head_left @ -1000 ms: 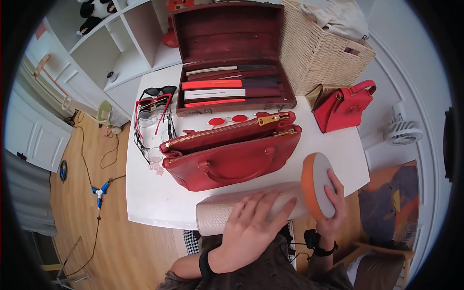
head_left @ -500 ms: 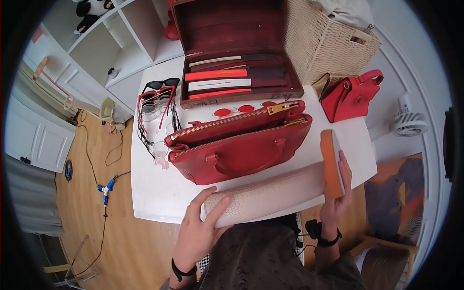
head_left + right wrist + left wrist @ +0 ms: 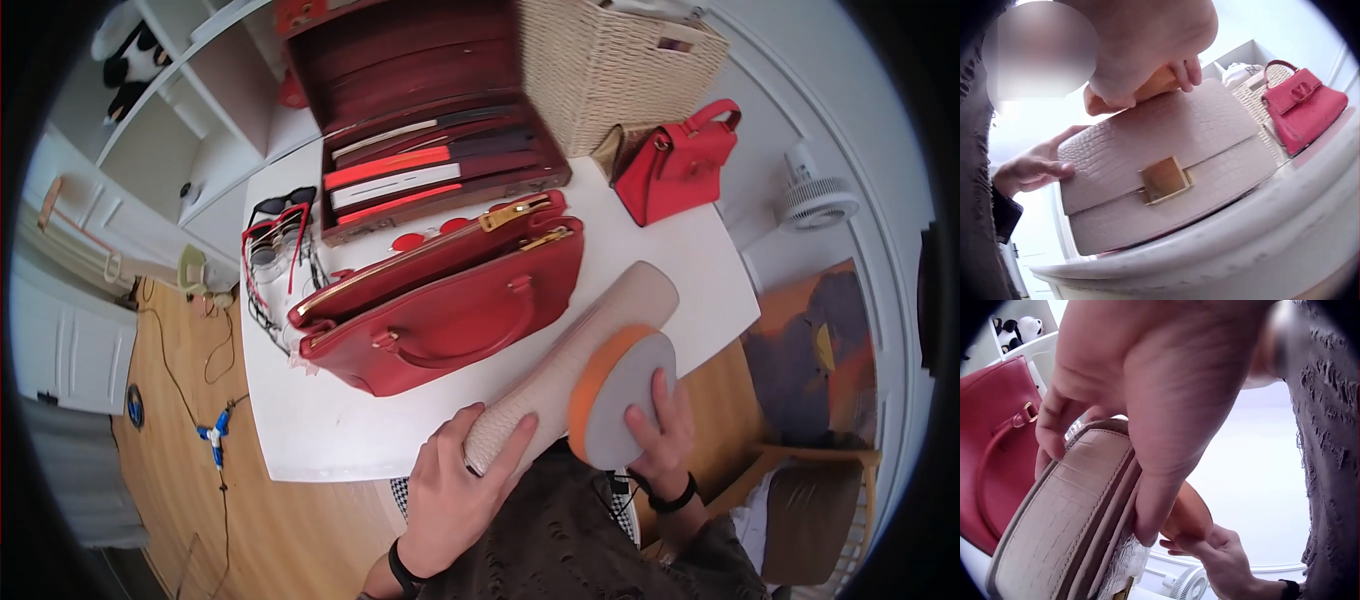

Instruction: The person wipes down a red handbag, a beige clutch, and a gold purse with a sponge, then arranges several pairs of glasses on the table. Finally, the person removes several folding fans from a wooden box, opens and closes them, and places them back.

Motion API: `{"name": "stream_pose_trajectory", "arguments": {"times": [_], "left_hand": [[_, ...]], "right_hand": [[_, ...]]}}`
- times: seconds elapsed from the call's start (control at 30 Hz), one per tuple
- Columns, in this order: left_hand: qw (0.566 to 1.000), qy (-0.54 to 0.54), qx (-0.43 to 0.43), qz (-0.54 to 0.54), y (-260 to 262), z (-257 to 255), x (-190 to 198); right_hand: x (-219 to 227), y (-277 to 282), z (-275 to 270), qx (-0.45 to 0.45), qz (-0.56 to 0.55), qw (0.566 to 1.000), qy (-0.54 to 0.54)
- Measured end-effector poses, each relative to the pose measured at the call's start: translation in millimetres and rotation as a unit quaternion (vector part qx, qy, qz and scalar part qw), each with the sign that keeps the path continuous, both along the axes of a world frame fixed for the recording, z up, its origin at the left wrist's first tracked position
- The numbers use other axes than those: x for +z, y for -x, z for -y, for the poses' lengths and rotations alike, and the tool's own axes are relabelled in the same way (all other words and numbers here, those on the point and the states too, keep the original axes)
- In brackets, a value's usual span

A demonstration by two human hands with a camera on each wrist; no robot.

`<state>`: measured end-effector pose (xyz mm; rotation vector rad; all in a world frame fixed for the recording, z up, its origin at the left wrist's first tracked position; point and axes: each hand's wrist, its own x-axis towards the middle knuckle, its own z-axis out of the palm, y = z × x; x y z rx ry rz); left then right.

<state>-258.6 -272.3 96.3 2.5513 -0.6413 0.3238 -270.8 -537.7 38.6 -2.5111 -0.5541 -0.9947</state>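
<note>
A beige crocodile-textured bag (image 3: 560, 375) with a gold clasp (image 3: 1165, 180) stands tilted at the table's front edge. My left hand (image 3: 455, 490) grips its near left end, thumb on one side and fingers on the other, as the left wrist view (image 3: 1147, 394) also shows. My right hand (image 3: 665, 435) holds a round orange-and-grey pad (image 3: 635, 400), its orange side against the bag's upper part. Behind the bag stands a red handbag (image 3: 450, 310) with its zip top open.
An open dark red case (image 3: 440, 190) holding several flat items is at the back. Sunglasses (image 3: 280, 235) lie at the left of the white table (image 3: 340, 440). A small red bag (image 3: 680, 165) and a wicker basket (image 3: 620, 75) stand at the back right.
The beige bag has turned, its far end now pointing away to the right. The pad has moved from beyond its right end onto its side; my left hand still grips the left end.
</note>
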Motion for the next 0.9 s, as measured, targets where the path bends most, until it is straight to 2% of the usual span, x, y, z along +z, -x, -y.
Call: {"name": "stream_pose_trajectory", "arguments": {"times": [0.03, 0.07, 0.1, 0.17, 0.2, 0.27, 0.3, 0.37, 0.4, 0.43, 0.5, 0.53, 0.6, 0.63, 0.7, 0.73, 0.8, 0.83, 0.9], "left_hand": [[1.000, -0.001, -0.012, 0.001, 0.4, 2.3, 0.7], [1.000, -0.003, -0.012, -0.014, 1.5, 4.5, 1.9], [0.999, -0.006, -0.012, -0.029, 1.6, 6.8, 3.5], [0.998, -0.019, -0.034, -0.046, 1.1, 5.7, 9.3], [0.996, -0.033, -0.044, -0.065, 0.8, 4.2, 11.7], [0.993, -0.077, -0.076, -0.040, -3.2, 0.9, 14.5], [0.987, -0.121, -0.101, -0.016, -5.6, -0.1, 15.8], [0.985, -0.134, -0.113, -0.009, -8.6, 0.6, 16.5], [0.983, -0.144, -0.113, -0.006, -10.3, 1.7, 17.1], [0.982, -0.145, -0.119, -0.003, -11.9, 2.1, 21.4], [0.983, -0.092, -0.154, -0.039, -15.2, 2.3, 31.7], [0.982, -0.095, -0.159, -0.036, -16.4, 3.8, 31.4], [0.989, -0.039, -0.130, -0.051, -14.0, 6.9, 29.6], [0.989, -0.042, -0.135, -0.052, -14.6, 7.3, 29.7], [0.987, -0.062, -0.142, -0.032, -16.5, 8.1, 29.4], [0.986, -0.065, -0.147, -0.031, -16.8, 9.0, 28.3], [0.988, -0.083, -0.126, -0.029, -14.5, 11.6, 26.5], [0.988, -0.088, -0.127, -0.029, -12.7, 13.5, 26.9], [0.991, -0.058, -0.119, -0.036, -13.2, 17.8, 26.4]], "right_hand": [[-9.1, 2.3, 13.0, 0.011, 0.015, 0.999, 0.037], [-21.5, 6.0, 25.0, -0.083, -0.009, 0.997, 0.005], [-18.3, 0.2, 28.6, -0.094, -0.006, 0.996, 0.006], [-7.4, -23.0, 39.3, -0.249, -0.063, 0.952, -0.166], [-6.4, -26.1, 43.8, -0.256, -0.061, 0.950, -0.166], [-11.6, -30.3, 51.0, -0.264, -0.229, 0.931, -0.105], [-25.4, -31.3, 53.2, -0.271, -0.226, 0.929, -0.110], [-56.4, -35.1, 57.5, -0.284, -0.232, 0.929, 0.051], [-43.2, -31.4, 56.5, -0.264, -0.289, 0.917, 0.071], [-30.5, -27.0, 54.4, -0.270, -0.289, 0.916, 0.068], [-5.9, -19.4, 47.3, -0.253, -0.311, 0.902, 0.163], [9.2, -16.8, 40.0, -0.257, -0.310, 0.902, 0.158], [30.1, -14.1, 20.7, -0.139, -0.276, 0.948, 0.073], [24.9, -13.5, 10.0, -0.143, -0.278, 0.947, 0.069], [5.7, -11.0, -9.6, 0.011, -0.336, 0.941, -0.038], [-2.6, -12.9, -14.0, 0.007, -0.335, 0.941, -0.043], [-14.7, -18.2, -22.0, -0.055, -0.288, 0.956, -0.006], [-14.4, -18.9, -24.4, -0.056, -0.287, 0.956, -0.010], [-12.5, -24.3, -25.9, -0.118, -0.299, 0.946, -0.043]]}}
